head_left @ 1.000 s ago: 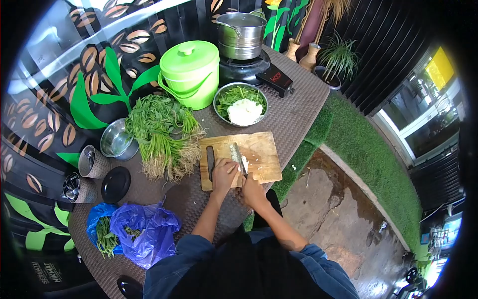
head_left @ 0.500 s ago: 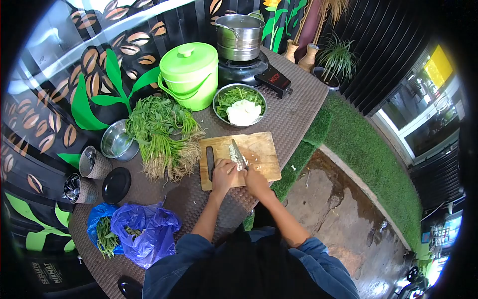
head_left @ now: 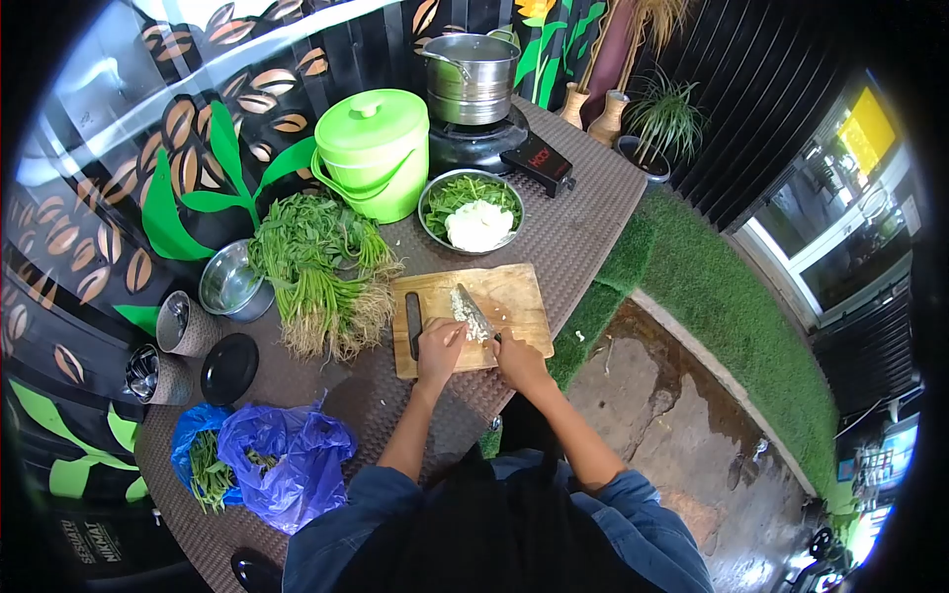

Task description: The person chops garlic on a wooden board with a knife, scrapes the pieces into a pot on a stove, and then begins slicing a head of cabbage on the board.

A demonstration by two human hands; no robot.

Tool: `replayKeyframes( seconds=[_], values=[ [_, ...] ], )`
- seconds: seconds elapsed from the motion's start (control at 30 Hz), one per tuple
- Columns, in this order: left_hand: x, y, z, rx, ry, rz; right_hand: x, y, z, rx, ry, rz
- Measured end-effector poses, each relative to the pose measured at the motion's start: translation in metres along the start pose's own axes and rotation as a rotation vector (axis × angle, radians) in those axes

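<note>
A wooden cutting board lies near the table's front edge, with finely chopped white pieces at its middle. My right hand is closed round the handle of a knife, whose blade points up and left across the pieces. On the board's left part, my left hand has its fingers bent together beside the chopped pieces; what they hold, if anything, is hidden. Behind the board stands a metal bowl of green leaves and a white heap.
Rooted greens, a lidded green bucket and a steel pot on a burner stand behind. At left are a metal bowl, a black lid, utensil holders and a purple bag.
The knife has shifted slightly left and its blade is tilted more to the left. My right hand has moved a little rightward and down. The whole view has shifted slightly.
</note>
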State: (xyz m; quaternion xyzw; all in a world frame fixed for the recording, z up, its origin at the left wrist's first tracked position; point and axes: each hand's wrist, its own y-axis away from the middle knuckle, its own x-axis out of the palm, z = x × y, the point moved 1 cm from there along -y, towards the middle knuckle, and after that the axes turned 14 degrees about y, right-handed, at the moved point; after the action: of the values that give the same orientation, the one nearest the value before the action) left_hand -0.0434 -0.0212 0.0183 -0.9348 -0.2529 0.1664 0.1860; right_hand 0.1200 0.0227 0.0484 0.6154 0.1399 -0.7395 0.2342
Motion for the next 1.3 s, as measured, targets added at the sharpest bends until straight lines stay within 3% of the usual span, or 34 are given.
replayKeyframes(
  seconds=[0.13, 0.17, 0.2, 0.3, 0.43, 0.6, 0.8, 0.9, 1.3],
  values=[
    [-0.008, 0.005, 0.000, -0.041, 0.066, 0.015, 0.011, 0.013, 0.010, 0.099, 0.013, 0.030],
    [-0.011, 0.005, 0.003, -0.019, 0.060, 0.050, 0.031, 0.013, 0.009, 0.050, 0.104, -0.162],
    [-0.012, 0.004, 0.003, 0.006, 0.055, 0.082, 0.027, 0.010, 0.012, 0.051, 0.108, -0.166],
    [-0.012, 0.006, 0.004, -0.041, 0.090, 0.117, 0.016, -0.005, 0.015, 0.117, -0.073, 0.074],
    [-0.008, 0.008, 0.005, -0.055, 0.092, 0.095, 0.012, 0.004, 0.021, 0.107, -0.083, 0.061],
    [-0.006, 0.007, 0.003, 0.025, 0.003, 0.068, 0.020, 0.015, 0.044, 0.248, -0.125, 0.068],
    [-0.007, 0.007, 0.006, 0.039, 0.037, 0.052, 0.010, 0.007, 0.037, 0.200, -0.154, 0.143],
    [-0.007, 0.008, 0.002, 0.046, 0.029, 0.052, 0.025, 0.017, 0.047, 0.225, -0.073, 0.037],
    [-0.007, 0.007, 0.002, -0.021, 0.033, 0.083, 0.028, 0.007, 0.054, 0.251, -0.137, 0.043]
  ],
)
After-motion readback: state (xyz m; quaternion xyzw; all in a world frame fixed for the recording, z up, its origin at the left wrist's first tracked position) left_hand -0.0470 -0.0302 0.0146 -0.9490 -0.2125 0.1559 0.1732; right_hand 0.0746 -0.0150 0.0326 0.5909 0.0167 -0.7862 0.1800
